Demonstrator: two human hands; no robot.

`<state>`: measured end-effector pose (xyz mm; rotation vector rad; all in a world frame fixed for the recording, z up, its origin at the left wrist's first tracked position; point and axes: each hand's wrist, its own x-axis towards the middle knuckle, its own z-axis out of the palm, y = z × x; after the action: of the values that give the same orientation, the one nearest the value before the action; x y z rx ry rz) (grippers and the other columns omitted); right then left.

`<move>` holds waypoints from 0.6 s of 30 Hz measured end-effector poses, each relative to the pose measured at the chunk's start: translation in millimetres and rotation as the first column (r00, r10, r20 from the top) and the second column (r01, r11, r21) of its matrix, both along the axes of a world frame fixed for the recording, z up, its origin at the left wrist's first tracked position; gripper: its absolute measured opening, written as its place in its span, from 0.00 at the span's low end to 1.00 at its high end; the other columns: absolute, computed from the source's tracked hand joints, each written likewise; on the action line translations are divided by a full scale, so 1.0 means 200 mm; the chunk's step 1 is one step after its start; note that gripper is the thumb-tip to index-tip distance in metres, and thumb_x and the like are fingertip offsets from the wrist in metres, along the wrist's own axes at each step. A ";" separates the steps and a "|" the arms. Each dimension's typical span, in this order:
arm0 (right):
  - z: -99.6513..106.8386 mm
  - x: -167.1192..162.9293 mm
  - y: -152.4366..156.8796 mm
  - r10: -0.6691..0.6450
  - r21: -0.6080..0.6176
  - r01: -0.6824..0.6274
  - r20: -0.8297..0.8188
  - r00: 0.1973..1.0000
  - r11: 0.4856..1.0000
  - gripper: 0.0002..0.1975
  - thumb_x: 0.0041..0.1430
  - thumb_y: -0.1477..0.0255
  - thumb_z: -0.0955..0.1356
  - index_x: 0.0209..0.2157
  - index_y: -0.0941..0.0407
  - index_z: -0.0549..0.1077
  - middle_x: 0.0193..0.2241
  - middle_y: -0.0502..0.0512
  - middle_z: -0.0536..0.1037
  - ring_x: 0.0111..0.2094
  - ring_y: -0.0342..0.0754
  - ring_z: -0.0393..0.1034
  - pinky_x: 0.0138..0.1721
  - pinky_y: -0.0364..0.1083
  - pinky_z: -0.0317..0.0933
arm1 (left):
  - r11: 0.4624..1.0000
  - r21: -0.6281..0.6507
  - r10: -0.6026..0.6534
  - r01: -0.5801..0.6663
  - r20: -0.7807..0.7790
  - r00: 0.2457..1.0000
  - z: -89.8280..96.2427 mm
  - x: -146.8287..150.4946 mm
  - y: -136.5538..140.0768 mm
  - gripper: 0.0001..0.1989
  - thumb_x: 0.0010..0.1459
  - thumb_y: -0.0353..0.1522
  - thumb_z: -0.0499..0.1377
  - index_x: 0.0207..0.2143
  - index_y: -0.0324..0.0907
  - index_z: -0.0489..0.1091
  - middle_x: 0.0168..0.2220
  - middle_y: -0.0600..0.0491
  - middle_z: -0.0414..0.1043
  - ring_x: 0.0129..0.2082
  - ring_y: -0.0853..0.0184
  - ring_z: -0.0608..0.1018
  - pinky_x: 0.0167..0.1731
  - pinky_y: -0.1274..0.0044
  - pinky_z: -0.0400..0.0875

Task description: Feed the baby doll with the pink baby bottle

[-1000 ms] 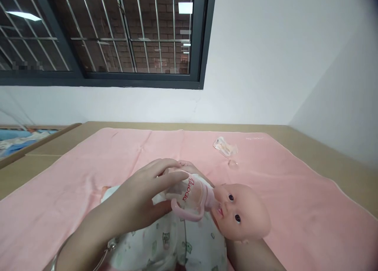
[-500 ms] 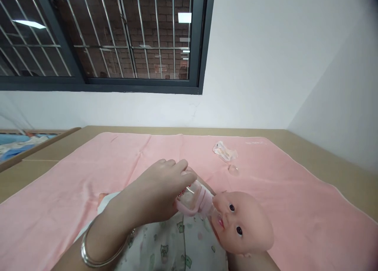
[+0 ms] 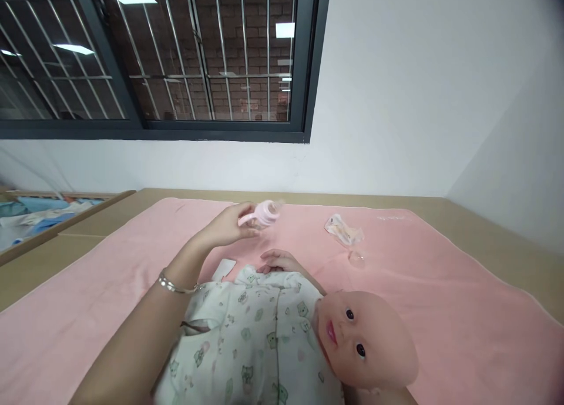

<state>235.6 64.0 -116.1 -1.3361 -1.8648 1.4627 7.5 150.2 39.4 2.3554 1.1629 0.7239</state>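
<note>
Pink bottle (image 3: 263,212) in left hand (image 3: 229,226) motion-blurred; teat end smeared, grip on it not fully readable. Left forearm cut off by bottom edge. Right hand out of sight; only sliver of arm under doll (image 3: 308,334) head at bottom edge. Doll legs cut off below. Crumpled wrapper (image 3: 344,231) right of grip: contents too small to tell.

A tan tabletop (image 3: 476,231) carries a pink towel (image 3: 462,299) spread nearly edge to edge. On the towel lie a doll (image 3: 282,340), a crumpled clear wrapper (image 3: 343,231) and a small white card (image 3: 224,268).
</note>
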 end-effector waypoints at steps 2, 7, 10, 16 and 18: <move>0.03 -0.01 0.01 0.040 0.039 -0.046 0.139 0.990 0.998 0.23 0.36 0.52 0.68 0.35 0.49 0.75 0.27 0.49 0.76 0.41 0.48 0.73 0.43 0.41 0.67 | 0.995 -0.081 0.070 -0.063 0.079 0.994 -0.10 -0.01 0.09 0.15 0.61 0.36 0.59 0.47 0.38 0.67 0.44 0.48 0.70 0.41 0.62 0.75 0.41 0.66 0.73; 0.07 -0.01 0.02 0.020 0.041 -0.033 0.285 0.958 0.999 0.24 0.33 0.50 0.65 0.30 0.50 0.75 0.26 0.49 0.77 0.47 0.48 0.71 0.49 0.40 0.61 | 0.946 -0.286 0.217 -0.155 0.198 0.956 -0.38 -0.03 0.20 0.15 0.63 0.36 0.57 0.50 0.38 0.67 0.48 0.47 0.70 0.44 0.61 0.75 0.42 0.65 0.74; 0.08 -0.01 0.01 0.003 0.031 -0.016 0.390 0.921 0.999 0.23 0.35 0.49 0.63 0.26 0.51 0.75 0.24 0.50 0.76 0.48 0.48 0.70 0.49 0.38 0.59 | 0.899 -0.394 0.288 -0.191 0.204 0.936 -0.48 -0.06 0.24 0.15 0.63 0.36 0.57 0.49 0.38 0.67 0.47 0.47 0.70 0.42 0.62 0.76 0.41 0.66 0.74; 0.12 -0.02 -0.01 -0.015 0.025 0.003 0.527 0.850 1.000 0.22 0.33 0.50 0.63 0.24 0.51 0.75 0.20 0.50 0.74 0.46 0.48 0.71 0.50 0.38 0.58 | 0.860 -0.477 0.306 -0.181 0.198 0.931 -0.54 -0.09 0.26 0.16 0.62 0.36 0.58 0.50 0.38 0.67 0.48 0.47 0.69 0.43 0.60 0.75 0.41 0.65 0.74; 0.12 -0.02 -0.01 -0.020 0.029 0.005 0.544 0.839 1.000 0.22 0.33 0.49 0.63 0.24 0.51 0.75 0.20 0.50 0.74 0.46 0.49 0.71 0.50 0.38 0.58 | 0.862 -0.488 0.276 -0.141 0.215 0.937 -0.54 -0.09 0.26 0.16 0.62 0.36 0.58 0.50 0.38 0.67 0.48 0.47 0.70 0.43 0.61 0.76 0.41 0.66 0.74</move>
<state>231.6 62.0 -91.4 -1.8962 -2.1891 1.1097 -9.7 201.7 -68.6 1.6860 1.3078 0.7215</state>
